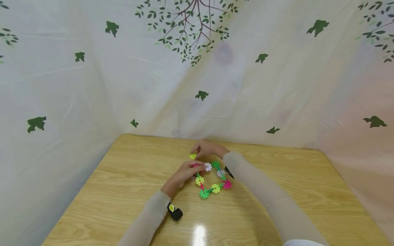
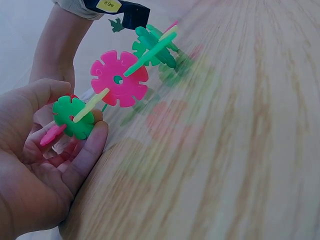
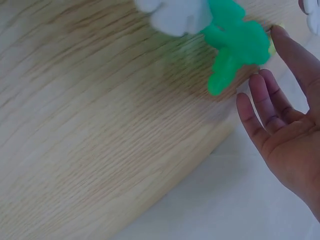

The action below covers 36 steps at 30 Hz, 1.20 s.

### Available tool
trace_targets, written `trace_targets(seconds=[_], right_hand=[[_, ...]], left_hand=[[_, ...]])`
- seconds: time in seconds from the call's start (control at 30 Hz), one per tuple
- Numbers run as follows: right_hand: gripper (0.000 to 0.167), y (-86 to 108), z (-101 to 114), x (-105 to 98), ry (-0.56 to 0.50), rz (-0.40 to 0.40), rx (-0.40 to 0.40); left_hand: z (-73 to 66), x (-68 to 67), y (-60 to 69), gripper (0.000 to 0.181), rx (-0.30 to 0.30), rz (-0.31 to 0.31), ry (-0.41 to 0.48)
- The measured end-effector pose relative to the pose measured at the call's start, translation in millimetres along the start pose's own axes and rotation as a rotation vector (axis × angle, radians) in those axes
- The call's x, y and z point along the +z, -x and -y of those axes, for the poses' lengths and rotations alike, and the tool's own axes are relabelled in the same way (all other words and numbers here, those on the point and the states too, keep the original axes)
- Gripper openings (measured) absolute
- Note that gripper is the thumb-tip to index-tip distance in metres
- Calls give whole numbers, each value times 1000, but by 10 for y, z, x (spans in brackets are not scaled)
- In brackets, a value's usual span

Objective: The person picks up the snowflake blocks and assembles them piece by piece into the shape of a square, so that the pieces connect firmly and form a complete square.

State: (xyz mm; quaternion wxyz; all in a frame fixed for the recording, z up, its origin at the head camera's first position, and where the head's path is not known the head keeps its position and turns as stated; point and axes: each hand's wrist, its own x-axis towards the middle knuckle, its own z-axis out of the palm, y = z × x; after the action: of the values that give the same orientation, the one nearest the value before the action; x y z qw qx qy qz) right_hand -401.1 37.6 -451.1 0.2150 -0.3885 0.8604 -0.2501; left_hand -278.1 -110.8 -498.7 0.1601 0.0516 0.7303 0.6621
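A curved chain of notched plastic flower discs [image 1: 204, 194] in green, yellow, pink and white lies mid-table. My left hand [image 1: 187, 171] grips its upper left end, with thumb and fingers around a green disc [image 2: 67, 122] and a pink one [image 2: 51, 135]. A white disc [image 1: 208, 166] shows at the left fingertips. Just beyond, my right hand [image 1: 207, 149] pinches a loose-looking yellow disc [image 1: 193, 156]; in the right wrist view only a sliver of yellow shows behind its fingers. Green discs [image 3: 240, 42] at the chain's other end sit close to this hand.
The wooden table [image 1: 138, 164] ends at a pale hanging cloth [image 1: 172, 85] printed with leaves and birds. Black wrist cameras [image 1: 175, 212] are strapped to both sleeves. The right forearm [image 1: 264, 191] reaches past the chain's right side.
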Motion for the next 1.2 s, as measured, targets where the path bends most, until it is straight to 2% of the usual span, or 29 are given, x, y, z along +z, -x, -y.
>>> trace_targets(seconds=[0.33,0.47,0.5,0.63,0.77,0.97,1.2], right_hand=[[17,226,-148,-82,41,-105,53],[17,312,-248,-101,-34,-120,42],[18,339,-289,-102,-58,-126,14],[17,485,-341,-114,-97,-150,33],[13,654,-328,-90,-151,-217,98],[13,873,-336,-17,-280,-336,95],[16,1066,-251,31,-444,-407,105]], left_hand=[[1,31,-28,34,-21,-27,-18],[-20,50,-19,34,-39,-42,-8],[-24,56,-17,35,-42,-44,-8],[-32,89,-12,35,-48,-79,-14],[-34,133,-18,32,-36,-124,8],[-27,167,-54,27,-13,-171,76],[-56,171,-132,27,-8,-142,99]])
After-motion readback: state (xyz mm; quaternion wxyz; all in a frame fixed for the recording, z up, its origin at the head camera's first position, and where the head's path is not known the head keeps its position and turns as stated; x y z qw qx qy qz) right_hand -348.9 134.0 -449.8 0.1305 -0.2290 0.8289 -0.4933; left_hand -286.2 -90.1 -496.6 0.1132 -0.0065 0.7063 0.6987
